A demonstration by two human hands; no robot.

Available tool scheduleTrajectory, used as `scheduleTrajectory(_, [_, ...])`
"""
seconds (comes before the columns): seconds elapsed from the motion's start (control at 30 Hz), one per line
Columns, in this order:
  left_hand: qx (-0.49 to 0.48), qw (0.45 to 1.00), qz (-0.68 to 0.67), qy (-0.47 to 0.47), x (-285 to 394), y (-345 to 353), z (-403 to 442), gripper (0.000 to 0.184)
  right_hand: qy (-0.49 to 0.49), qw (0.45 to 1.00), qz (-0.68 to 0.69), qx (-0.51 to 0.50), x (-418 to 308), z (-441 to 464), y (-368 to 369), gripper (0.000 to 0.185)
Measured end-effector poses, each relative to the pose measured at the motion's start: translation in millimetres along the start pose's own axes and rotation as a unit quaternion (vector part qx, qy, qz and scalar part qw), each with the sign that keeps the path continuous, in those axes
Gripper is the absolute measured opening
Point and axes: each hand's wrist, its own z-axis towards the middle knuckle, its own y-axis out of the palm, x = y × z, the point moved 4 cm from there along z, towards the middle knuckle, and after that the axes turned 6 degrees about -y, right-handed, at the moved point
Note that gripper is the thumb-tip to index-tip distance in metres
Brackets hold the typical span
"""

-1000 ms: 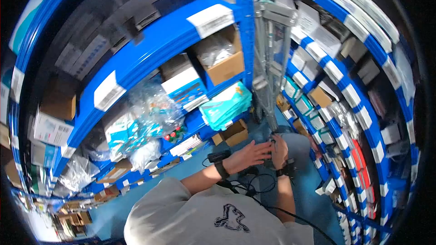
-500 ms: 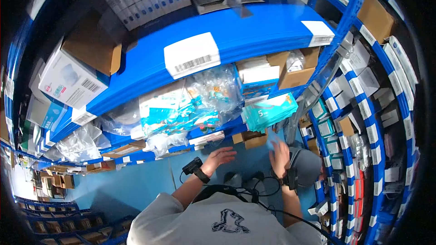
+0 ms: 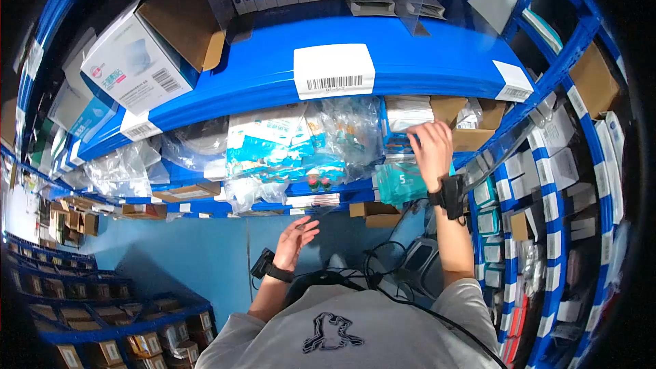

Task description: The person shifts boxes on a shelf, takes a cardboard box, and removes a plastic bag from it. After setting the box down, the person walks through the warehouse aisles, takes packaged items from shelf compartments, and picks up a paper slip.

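Head view: holds the right hand (image 3: 432, 150) raised at the far shelving, just in front of a blue-and-white cardboard box (image 3: 394, 135) packed with flat white pieces (image 3: 408, 106). Has right fingers bent, slightly spread, pinching nothing visible. Cannot tell contact with the box. Find that box right of centre, below a blue metal shelf board (image 3: 260, 61) bearing a white barcode label (image 3: 335, 72). Just right of it, see an open brown cardboard box (image 3: 471, 140) with clear plastic inside. Below the right hand, see teal plastic packs (image 3: 400, 184) marked 5. Farther left, see blue-and-white plastic packets (image 3: 273, 150) beside crumpled clear plastic bags (image 3: 352, 140). Hangs the left hand (image 3: 297, 239) nearer, above the blue floor (image 3: 212, 246), well apart from the box, fingers loosely curled, slightly parted. Wears black straps with small devices at both wrists.
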Motion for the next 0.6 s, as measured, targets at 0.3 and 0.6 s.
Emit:
scheduleTrajectory(0.3, [-0.124,0.97,0.172,0.121,-20.5,113.8,20.7,0.047,-0.063,0.992,0.055,0.089,-10.1,-44.5,-21.4,0.029])
scheduleTrajectory(0.6, [-0.126,0.895,0.314,0.292,-18.3,209.0,65.2,0.076,-0.04,0.989,0.125,0.068,-23.5,-96.2,-23.8,0.041])
